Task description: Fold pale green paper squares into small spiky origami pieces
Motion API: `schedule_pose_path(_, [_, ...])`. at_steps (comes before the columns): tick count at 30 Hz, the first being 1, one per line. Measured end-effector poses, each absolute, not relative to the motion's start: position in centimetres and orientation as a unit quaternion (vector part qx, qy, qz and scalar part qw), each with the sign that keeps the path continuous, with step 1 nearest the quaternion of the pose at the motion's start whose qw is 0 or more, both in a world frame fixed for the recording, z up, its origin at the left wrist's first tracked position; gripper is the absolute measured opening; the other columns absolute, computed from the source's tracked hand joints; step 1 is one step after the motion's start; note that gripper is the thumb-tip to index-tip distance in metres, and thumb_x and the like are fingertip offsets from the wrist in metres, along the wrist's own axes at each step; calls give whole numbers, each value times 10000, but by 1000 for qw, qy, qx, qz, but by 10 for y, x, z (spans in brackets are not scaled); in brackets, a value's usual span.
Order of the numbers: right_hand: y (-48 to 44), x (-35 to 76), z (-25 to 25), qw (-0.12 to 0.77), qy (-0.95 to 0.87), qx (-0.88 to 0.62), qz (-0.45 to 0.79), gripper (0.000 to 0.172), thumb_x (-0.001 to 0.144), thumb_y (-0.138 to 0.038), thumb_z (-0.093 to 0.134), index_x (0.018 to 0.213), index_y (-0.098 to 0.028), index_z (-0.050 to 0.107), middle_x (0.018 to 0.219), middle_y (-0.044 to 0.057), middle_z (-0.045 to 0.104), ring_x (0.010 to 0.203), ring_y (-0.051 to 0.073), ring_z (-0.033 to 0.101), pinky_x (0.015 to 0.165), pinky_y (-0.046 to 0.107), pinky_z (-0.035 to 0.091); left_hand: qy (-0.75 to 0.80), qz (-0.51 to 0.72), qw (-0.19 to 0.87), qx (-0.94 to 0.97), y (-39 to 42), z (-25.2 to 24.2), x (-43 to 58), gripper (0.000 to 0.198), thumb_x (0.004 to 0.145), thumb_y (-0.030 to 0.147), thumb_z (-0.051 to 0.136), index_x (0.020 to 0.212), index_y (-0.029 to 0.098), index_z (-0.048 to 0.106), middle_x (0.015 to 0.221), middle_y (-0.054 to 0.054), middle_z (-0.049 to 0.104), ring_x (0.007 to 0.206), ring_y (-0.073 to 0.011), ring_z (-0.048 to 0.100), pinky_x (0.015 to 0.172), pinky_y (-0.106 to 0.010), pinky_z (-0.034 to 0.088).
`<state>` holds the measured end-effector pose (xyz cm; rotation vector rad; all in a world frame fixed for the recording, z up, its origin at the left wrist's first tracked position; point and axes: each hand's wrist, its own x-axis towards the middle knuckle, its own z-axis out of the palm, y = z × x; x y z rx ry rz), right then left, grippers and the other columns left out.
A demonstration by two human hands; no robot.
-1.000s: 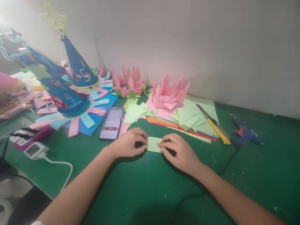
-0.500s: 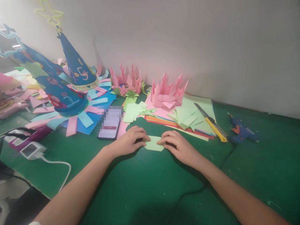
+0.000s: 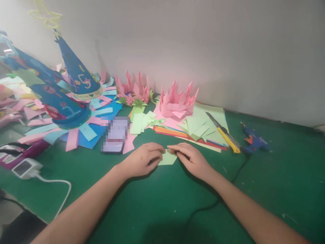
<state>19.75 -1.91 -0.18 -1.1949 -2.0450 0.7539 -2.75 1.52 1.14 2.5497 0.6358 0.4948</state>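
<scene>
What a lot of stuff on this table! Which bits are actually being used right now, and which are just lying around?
In use: small green paper, pinched by the left hand and right hand.
Lying about: phone, utility knife, glue gun, pink paper crown, blue cone hat, paper stack, white plug.

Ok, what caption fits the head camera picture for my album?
Left hand and right hand hold a green paper down on the table, pink crowns behind.
</scene>
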Motion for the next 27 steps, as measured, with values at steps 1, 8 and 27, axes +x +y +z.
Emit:
schedule_pose_path(1, [-19,197,-3,327,-779,-457,278,423,874,-51,404,1166,-291,593,928,24,677,876,170,599,788,342,494,224,171,232,931,14,11,-25,213,902,178,411,927,168,623,1120,-83,608,1025,-188,547,903,-335,424])
schedule_pose_path(8, [-22,197,-4,332,-787,-462,238,421,897,-84,395,1224,-302,547,997,13,702,984,175,597,847,348,489,216,128,190,949,9,10,-18,324,933,214,370,1200,237,551,1251,-50,555,1071,-198,495,942,-358,395])
schedule_pose_path(27, [-18,195,-8,357,-734,-550,180,297,820,-82,470,1078,-213,535,821,32,616,807,198,575,762,346,466,252,85,166,950,1,11,-14,310,942,316,361,1203,284,525,1337,-31,488,1062,-221,454,898,-387,366])
